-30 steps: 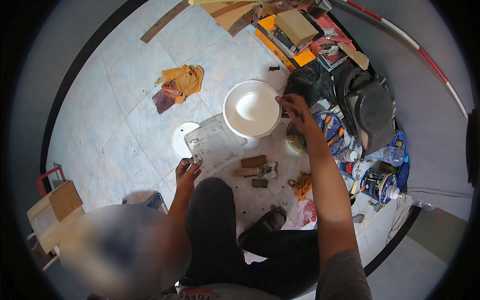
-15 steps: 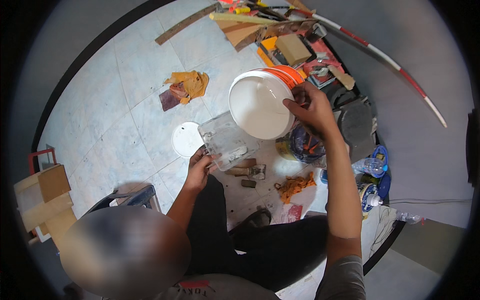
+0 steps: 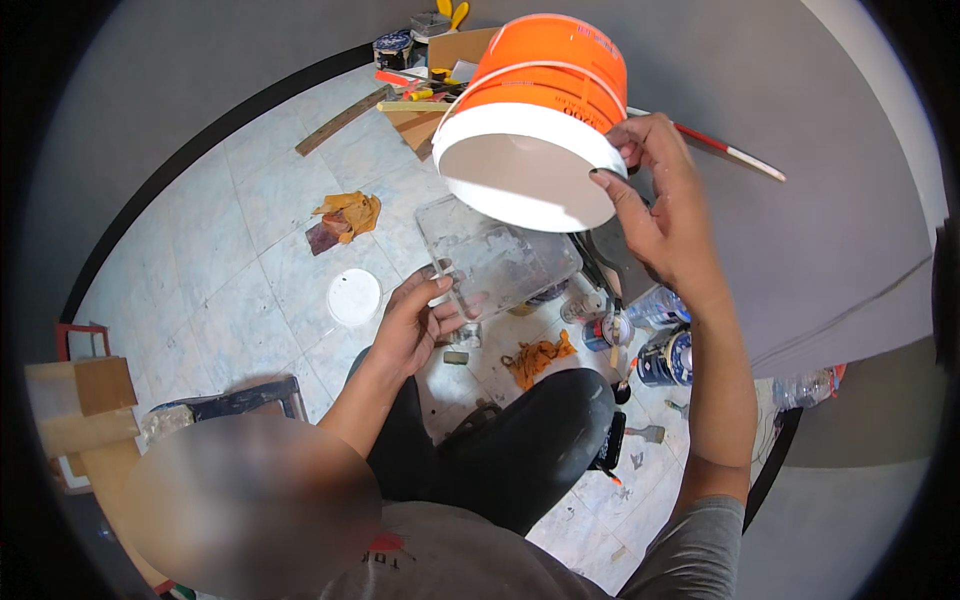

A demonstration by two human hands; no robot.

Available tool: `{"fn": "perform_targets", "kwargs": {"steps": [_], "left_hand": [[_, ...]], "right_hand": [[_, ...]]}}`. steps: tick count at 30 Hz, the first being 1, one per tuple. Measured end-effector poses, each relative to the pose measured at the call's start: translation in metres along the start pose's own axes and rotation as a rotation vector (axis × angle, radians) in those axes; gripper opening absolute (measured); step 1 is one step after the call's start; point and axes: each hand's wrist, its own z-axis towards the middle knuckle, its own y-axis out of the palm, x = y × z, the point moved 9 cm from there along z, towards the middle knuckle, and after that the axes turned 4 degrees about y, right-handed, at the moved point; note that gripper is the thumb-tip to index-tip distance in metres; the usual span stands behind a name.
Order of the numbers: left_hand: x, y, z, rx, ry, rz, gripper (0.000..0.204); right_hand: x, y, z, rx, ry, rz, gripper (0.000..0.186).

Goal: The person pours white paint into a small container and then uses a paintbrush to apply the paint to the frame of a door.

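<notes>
My right hand [image 3: 662, 205] grips the white rim of an orange plastic bucket [image 3: 548, 62], thumb inside the mouth and fingers outside. The bucket is tipped steeply, its base up and its mouth toward me; white shows inside. Just below that mouth, my left hand [image 3: 415, 315] holds a clear rectangular plastic tray [image 3: 505, 262] by its left end, fingers seen through it. The tray looks smeared with whitish residue. Whether anything runs from the bucket into the tray I cannot make out.
A round white lid [image 3: 354, 297] and yellow-brown cloth [image 3: 352, 215] lie on the tiled floor. An orange rag [image 3: 538, 358] and a small block [image 3: 456, 357] are near my knees. Cans and bottles [image 3: 660, 308] line the right wall. Cardboard [image 3: 105, 386] stands at left.
The bucket has gone up and tilted further, so its orange side now shows and its mouth points lower. My left hand and the tray have shifted slightly right. The view has shifted too.
</notes>
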Motion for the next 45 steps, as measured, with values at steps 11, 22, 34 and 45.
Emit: {"fn": "perform_targets", "kwargs": {"steps": [11,22,34,45], "left_hand": [[0.016,0.101,-0.052,-0.162,-0.009,0.032,0.058],[0.033,0.109,-0.084,-0.216,0.037,0.096,0.064],[0.015,0.062,-0.11,-0.095,-0.099,0.079,0.051],[0.012,0.036,-0.098,-0.174,-0.061,0.068,0.058]], "right_hand": [[-0.094,-0.091,-0.057,0.122,-0.181,-0.194,0.036],[-0.124,-0.099,-0.084,0.173,-0.187,-0.161,0.036],[0.003,-0.085,-0.026,0.051,0.398,0.365,0.043],[0.023,-0.093,0.022,-0.081,0.631,0.408,0.039]]}}
